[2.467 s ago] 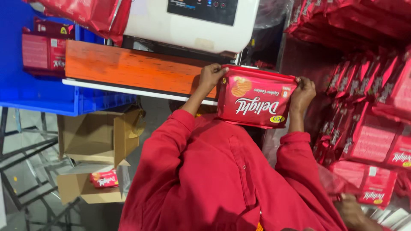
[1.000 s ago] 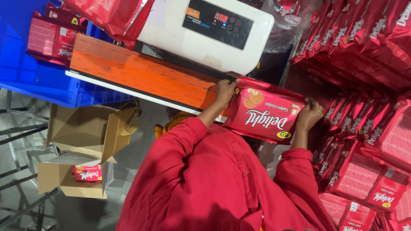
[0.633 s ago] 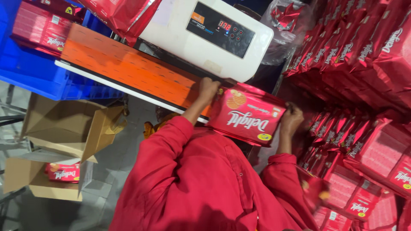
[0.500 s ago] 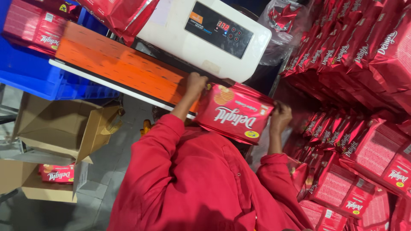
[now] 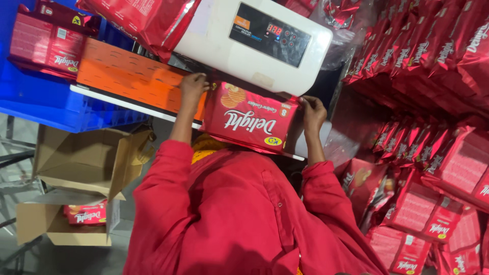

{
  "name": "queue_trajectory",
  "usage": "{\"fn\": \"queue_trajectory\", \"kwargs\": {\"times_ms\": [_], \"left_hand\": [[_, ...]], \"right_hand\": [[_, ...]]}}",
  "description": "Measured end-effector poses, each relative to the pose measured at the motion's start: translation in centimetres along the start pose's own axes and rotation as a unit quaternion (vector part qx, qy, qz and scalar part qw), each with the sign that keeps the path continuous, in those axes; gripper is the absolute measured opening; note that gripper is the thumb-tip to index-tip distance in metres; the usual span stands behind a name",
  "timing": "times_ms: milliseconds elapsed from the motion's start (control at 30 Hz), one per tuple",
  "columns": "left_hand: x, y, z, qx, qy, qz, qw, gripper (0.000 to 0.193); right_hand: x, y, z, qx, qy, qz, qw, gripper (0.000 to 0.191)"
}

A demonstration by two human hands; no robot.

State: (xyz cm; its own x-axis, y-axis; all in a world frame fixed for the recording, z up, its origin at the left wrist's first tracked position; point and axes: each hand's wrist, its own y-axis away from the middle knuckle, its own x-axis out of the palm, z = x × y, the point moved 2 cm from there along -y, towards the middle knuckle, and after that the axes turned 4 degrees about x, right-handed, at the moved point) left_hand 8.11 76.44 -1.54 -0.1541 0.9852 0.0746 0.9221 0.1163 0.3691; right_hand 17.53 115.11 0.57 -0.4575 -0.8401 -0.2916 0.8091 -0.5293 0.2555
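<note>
red packet (image 5: 248, 121) tight under white machine (image 5: 253, 42)

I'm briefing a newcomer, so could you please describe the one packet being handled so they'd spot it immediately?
Find the white machine with the dark display. Just below it, a red biscuit packet is gripped at its ends by the left hand and right hand. Unlike the stacked packets, it alone is held.

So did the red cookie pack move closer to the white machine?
Yes. The red cookie pack went up and in; its top edge now tucks under the white machine, where before it sat out past the orange ledge.
</note>
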Motion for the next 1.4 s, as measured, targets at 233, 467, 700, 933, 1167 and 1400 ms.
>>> {"fn": "queue_trajectory", "kwargs": {"times_ms": [233, 467, 700, 933, 1167, 1400], "left_hand": [[-3.3, 9.1, -2.0, 0.183, -0.15, -0.089, 0.968, 0.03], [1.8, 15.1, -1.1, 0.345, -0.257, 0.174, 0.886, 0.024], [6.4, 13.3, -3.3, 0.357, -0.26, 0.274, 0.854, 0.021], [10.5, 15.4, -3.2, 0.395, -0.224, 0.291, 0.842, 0.019], [10.9, 17.5, -1.7, 0.328, -0.231, 0.257, 0.879, 0.021], [12.8, 17.8, -2.0, 0.327, -0.227, 0.231, 0.888, 0.02]], "right_hand": [[2.2, 0.9, -1.9, 0.161, -0.206, -0.028, 0.965, 0.033], [-10.3, 12.9, -1.9, -0.099, 0.16, -0.29, 0.938, 0.03], [-24.4, 22.2, -2.9, 0.042, 0.437, -0.42, 0.794, 0.052], [-29.6, 18.9, -6.7, -0.071, 0.302, -0.434, 0.846, 0.026], [-29.7, 19.3, -4.4, -0.167, 0.355, -0.418, 0.819, 0.013], [-29.9, 20.9, 0.4, -0.196, 0.246, -0.387, 0.867, 0.021]]}}
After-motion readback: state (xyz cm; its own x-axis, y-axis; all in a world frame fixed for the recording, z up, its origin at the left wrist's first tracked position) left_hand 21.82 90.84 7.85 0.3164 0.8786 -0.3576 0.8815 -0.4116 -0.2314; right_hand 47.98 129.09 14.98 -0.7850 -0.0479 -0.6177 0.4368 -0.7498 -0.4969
